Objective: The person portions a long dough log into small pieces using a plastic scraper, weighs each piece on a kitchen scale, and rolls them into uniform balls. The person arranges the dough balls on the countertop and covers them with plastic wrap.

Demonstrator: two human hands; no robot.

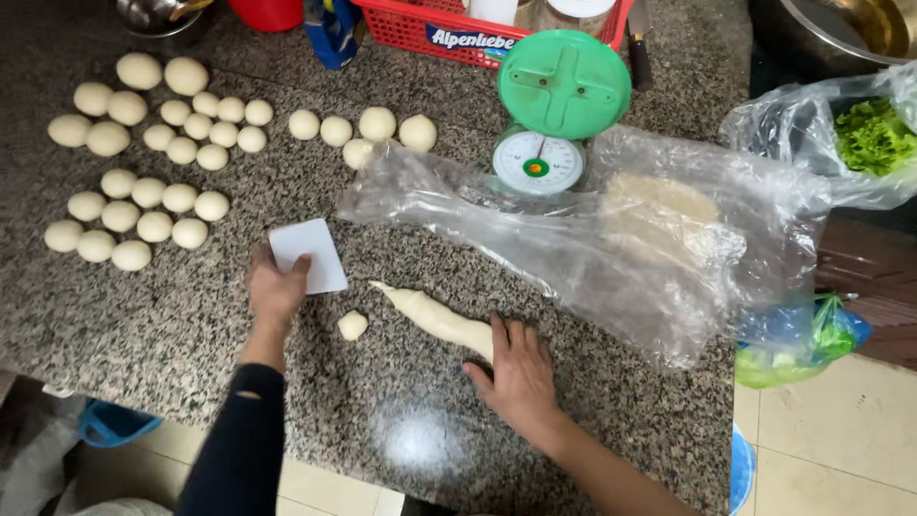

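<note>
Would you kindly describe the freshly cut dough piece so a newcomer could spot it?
Start at the green scale, then drop to the dough log on the counter. The cut piece lies just left of it, alone and lumpy, unlike the round balls grouped far left.

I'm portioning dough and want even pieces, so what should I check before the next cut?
1. Left hand grips the white scraper: ok.
2. Right hand steadies the dough log: ok, it rests on the log's near end.
3. Last cut piece lies apart from the log: ok.
4. Scraper lined up over the log: not ok, it is off to the side.
5. Green kitchen scale free for weighing: ok, nothing on its platform.
6. Scale needle at zero: cannot tell.
</note>
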